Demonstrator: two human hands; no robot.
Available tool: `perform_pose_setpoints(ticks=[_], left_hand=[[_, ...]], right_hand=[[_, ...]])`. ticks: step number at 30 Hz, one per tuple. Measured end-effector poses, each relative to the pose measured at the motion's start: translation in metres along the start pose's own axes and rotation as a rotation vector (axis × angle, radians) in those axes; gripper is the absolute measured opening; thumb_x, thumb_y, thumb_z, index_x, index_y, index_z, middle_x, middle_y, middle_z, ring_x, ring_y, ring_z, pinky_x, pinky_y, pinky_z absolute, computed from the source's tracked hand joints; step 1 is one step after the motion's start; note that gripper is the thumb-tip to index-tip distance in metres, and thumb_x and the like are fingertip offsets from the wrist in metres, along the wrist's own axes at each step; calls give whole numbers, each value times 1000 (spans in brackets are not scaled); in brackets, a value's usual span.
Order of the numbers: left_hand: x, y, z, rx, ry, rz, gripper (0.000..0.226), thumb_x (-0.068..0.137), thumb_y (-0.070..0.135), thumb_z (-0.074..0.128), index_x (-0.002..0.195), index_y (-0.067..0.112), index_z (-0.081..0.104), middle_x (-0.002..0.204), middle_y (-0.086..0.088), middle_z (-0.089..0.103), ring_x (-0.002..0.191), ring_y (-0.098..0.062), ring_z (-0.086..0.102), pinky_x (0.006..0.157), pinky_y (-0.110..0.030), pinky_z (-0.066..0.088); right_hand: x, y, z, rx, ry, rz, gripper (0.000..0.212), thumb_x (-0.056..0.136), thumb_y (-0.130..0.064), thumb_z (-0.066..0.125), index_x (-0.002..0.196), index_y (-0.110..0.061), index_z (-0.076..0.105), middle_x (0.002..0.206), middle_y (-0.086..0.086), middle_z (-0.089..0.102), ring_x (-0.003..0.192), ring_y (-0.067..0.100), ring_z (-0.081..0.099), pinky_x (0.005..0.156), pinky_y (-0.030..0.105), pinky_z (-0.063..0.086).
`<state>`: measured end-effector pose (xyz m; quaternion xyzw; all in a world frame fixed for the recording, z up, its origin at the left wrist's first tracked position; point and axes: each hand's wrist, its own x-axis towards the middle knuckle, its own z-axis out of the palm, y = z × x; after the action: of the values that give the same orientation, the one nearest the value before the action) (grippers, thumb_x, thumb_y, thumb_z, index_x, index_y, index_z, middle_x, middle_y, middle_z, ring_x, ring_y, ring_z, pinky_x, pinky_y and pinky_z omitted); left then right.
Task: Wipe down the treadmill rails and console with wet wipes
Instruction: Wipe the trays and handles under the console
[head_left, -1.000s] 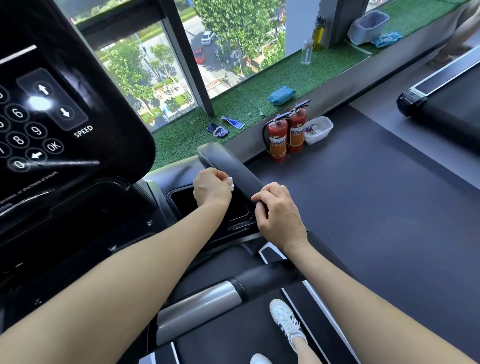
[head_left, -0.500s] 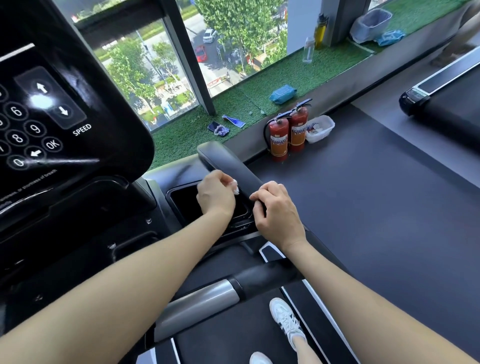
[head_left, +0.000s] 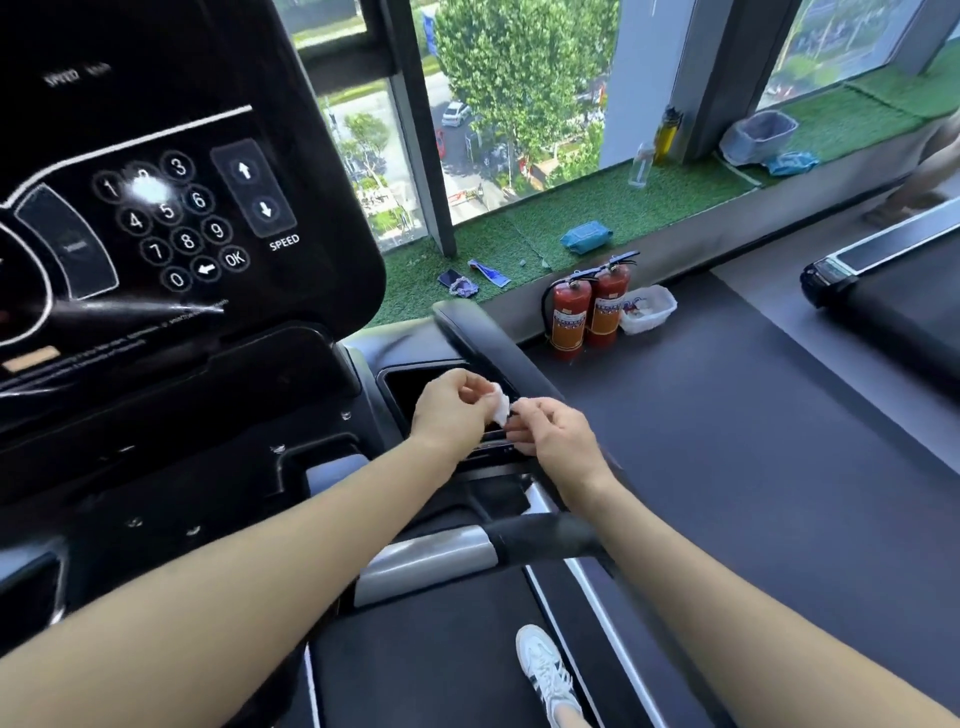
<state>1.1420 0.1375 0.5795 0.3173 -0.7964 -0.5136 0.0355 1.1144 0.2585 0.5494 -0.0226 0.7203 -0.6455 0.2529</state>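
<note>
Both hands meet over the right-hand side of the treadmill, just above the dark storage pocket (head_left: 415, 387) set into the console deck. The left hand (head_left: 452, 415) has its fingers curled and pinches a small white wet wipe (head_left: 500, 405) between thumb and fingertips. The right hand (head_left: 558, 436) is just to the right of it, its fingers also curled, and its thumb and forefinger pinch the right edge of the same wipe, so the crumpled wipe hangs between the two hands. Neither hand touches the rail.

The padded black right rail (head_left: 493, 353) runs from far left to near right just beyond the hands. To the left and far, the glossy black console (head_left: 208, 208) stands tilted, showing a number keypad, an OK key and up and down arrows labelled SPEED. Nearer, a cross handlebar (head_left: 441, 556) with a silver grip section passes under both forearms. Below it lies the belt, with a white sneaker (head_left: 545, 670) on it.

On the floor to the right of the treadmill, two red fire extinguishers (head_left: 587, 312) stand side by side, with a white tub (head_left: 649, 309) just to their right. Behind them is a ledge of green artificial turf (head_left: 597, 208) along the window, carrying a blue wipe packet (head_left: 586, 237).
</note>
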Motion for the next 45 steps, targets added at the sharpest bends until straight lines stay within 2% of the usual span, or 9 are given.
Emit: perform_pose_setpoints(ticks=[3, 8, 14, 18, 22, 25, 33, 41, 45], left_hand=[[-13, 3, 1, -122, -117, -30, 14, 84, 8, 68, 79, 19, 62, 85, -8, 68, 80, -22, 64, 85, -41, 55], [-28, 11, -6, -300, -216, -100, 24, 82, -9, 57, 85, 13, 63, 91, -9, 67, 84, -23, 62, 80, -32, 53], [-34, 5, -47, 251, -120, 168, 17, 88, 9, 57, 97, 23, 63, 99, 7, 63, 94, -9, 60, 84, -22, 43], [-39, -15, -66, 436, -79, 225, 18, 88, 12, 56, 101, 21, 65, 109, 1, 58, 103, -15, 57, 91, -30, 45], [-44, -23, -74, 523, -60, 265, 19, 89, 13, 54, 101, 22, 65, 99, 6, 51, 98, -17, 56, 87, -31, 45], [-45, -22, -76, 570, -56, 278, 18, 90, 16, 53, 101, 23, 65, 96, 8, 49, 97, -18, 56, 84, -33, 47], [-46, -19, -101, 690, -34, 231, 19, 93, 20, 47, 99, 26, 65, 110, 6, 56, 102, -19, 56, 78, -32, 45], [-40, -30, -124, 681, 37, 165, 18, 94, 19, 48, 97, 26, 65, 109, 6, 56, 97, -17, 55, 74, -31, 44], [-35, -33, -124, 680, 70, 138, 19, 94, 19, 47, 98, 26, 65, 109, 7, 55, 95, -16, 54, 71, -29, 41]], right_hand=[[-4, -10, 11, 172, -20, 89, 32, 98, -26, 49, 103, 1, 65, 92, 8, 68, 83, 14, 64, 73, 21, 54], [-1, -16, 9, 57, -30, 41, 27, 98, -16, 47, 101, -4, 71, 102, 14, 71, 87, 19, 64, 84, 35, 53], [20, -7, -11, -728, 116, -409, 22, 95, -15, 54, 106, -10, 72, 107, 6, 61, 103, 24, 50, 93, 34, 42], [23, -1, -7, -1077, 86, -703, 15, 84, -7, 61, 83, -9, 76, 87, 6, 58, 86, 31, 49, 75, 40, 45], [18, -8, -11, -1352, -65, -669, 25, 77, -3, 45, 79, -3, 70, 81, 11, 58, 77, 32, 54, 67, 40, 51], [5, -19, -13, -1481, -194, -569, 31, 96, -5, 37, 108, -7, 65, 107, 10, 53, 101, 27, 49, 83, 37, 46], [2, -40, -7, -1247, -247, -93, 36, 87, -1, 45, 116, -6, 66, 123, 11, 61, 113, 27, 56, 96, 29, 44], [-6, -34, 8, -1104, -245, -135, 19, 91, -11, 53, 97, -7, 70, 96, 9, 69, 79, 20, 57, 69, 24, 43], [-12, -35, 37, -1034, -295, -188, 16, 90, -11, 56, 99, -10, 70, 88, 7, 67, 79, 21, 62, 68, 25, 47]])
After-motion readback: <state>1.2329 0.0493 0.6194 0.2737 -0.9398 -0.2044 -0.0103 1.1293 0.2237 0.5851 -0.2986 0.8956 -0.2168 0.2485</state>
